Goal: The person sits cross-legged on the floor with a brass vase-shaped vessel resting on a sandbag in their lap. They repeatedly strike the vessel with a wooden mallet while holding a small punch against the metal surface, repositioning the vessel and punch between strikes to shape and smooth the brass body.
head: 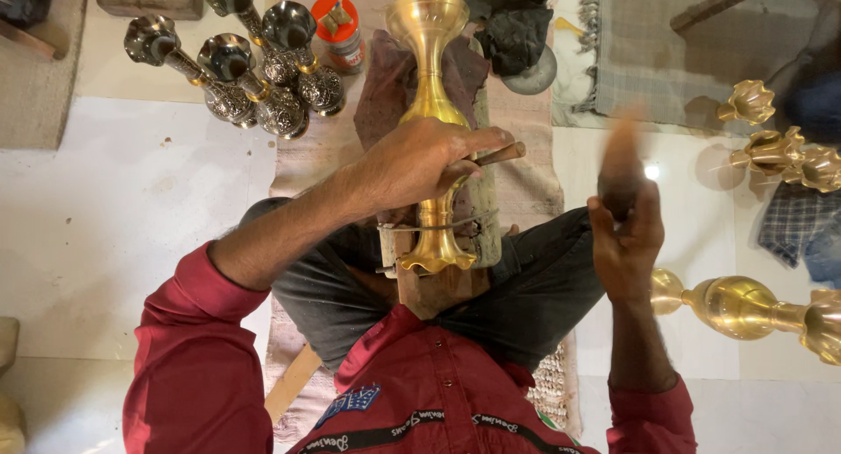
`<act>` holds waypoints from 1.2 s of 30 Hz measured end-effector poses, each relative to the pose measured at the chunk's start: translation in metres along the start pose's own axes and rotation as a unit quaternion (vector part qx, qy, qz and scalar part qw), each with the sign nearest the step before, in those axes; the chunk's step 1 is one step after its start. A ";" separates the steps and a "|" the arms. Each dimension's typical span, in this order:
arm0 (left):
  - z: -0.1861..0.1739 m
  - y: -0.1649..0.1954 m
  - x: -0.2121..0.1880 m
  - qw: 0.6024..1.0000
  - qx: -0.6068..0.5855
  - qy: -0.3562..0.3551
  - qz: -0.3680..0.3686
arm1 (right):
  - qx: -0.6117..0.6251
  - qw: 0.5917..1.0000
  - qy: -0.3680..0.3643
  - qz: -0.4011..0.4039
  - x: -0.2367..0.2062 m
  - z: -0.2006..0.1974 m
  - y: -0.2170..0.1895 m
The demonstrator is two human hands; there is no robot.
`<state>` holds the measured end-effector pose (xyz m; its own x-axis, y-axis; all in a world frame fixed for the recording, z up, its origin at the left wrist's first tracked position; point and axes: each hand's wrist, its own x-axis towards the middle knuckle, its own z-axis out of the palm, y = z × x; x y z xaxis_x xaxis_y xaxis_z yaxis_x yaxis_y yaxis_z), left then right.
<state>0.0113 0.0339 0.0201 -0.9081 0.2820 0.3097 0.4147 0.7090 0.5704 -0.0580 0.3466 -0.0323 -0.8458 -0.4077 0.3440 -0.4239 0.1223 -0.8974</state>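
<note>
Here the left hand (420,161) presses a thin chisel (499,154) against the brass vase (429,112) lying on the wooden block (438,283) across the lap. The right hand (626,235) grips a blurred mallet (620,161), raised beside it.

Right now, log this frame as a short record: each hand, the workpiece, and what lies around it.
left hand: fingers hold a thin tool against the vase
right hand: raised, grips a blurred dark mallet
workpiece: brass vase lying on a wooden block, wire-strapped near its base
left side: four dark engraved vases
right side: plain brass vases
</note>
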 end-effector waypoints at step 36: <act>-0.004 -0.010 -0.005 0.997 -0.053 0.025 0.041 | -0.338 0.936 -0.078 -0.056 -0.016 0.018 -0.005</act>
<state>0.0124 0.0228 0.0164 -0.8681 0.3014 0.3945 0.4934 0.6117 0.6183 -0.0364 0.3361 -0.0387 -0.7486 -0.5732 0.3333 -0.6598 0.5940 -0.4603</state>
